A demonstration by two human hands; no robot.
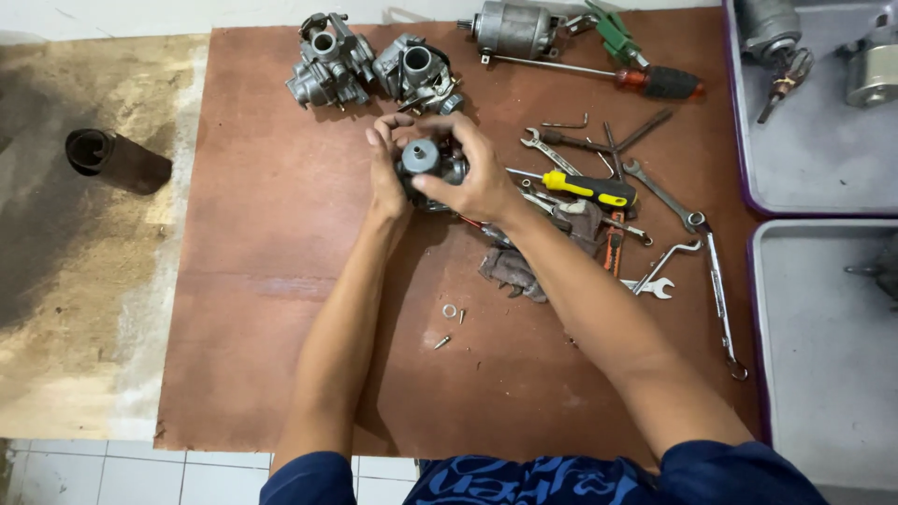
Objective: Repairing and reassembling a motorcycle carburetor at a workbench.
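Grey cast-metal carburettor body [428, 164] sits just above the frame's centre, clasped between your left hand [385, 178] and right hand [472, 173], fingers curled tight around it. You look mid-disassembly; next calls for a firm grip and the yellow-handled screwdriver [589, 190] lying just right.

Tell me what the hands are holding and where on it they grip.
Both hands hold a small grey carburetor above the brown board. The left hand cups its left side; the right hand wraps over its top and right side.
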